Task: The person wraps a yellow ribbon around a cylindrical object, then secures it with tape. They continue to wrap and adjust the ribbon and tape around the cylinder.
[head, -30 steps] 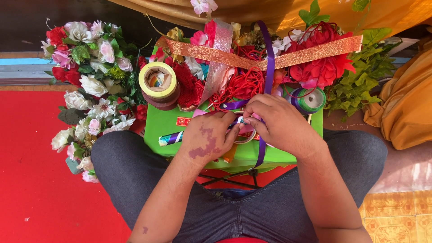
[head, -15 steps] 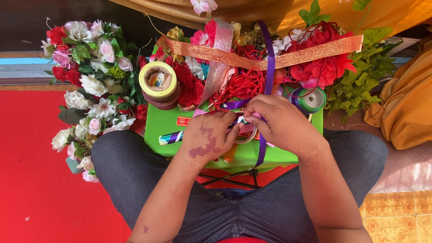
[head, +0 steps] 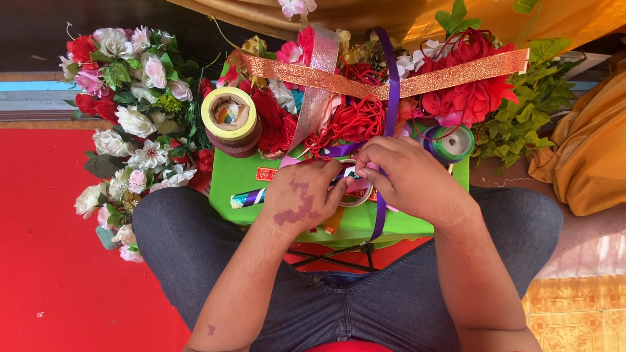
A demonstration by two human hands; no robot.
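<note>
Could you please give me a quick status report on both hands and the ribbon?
Left hand and right hand together, pinching purple ribbon over green box. Ribbon hangs off box front. Tape rolls and flowers beside, clear of hands.

Small red rectangular label (head: pixel 267 174) with yellow marks, on the green box top just left of the left hand (head: pixel 301 199). Below it, beside the same hand's wrist: striped foil-wrapped tube (head: pixel 246 198), lying flat. No signs or screens.
</note>
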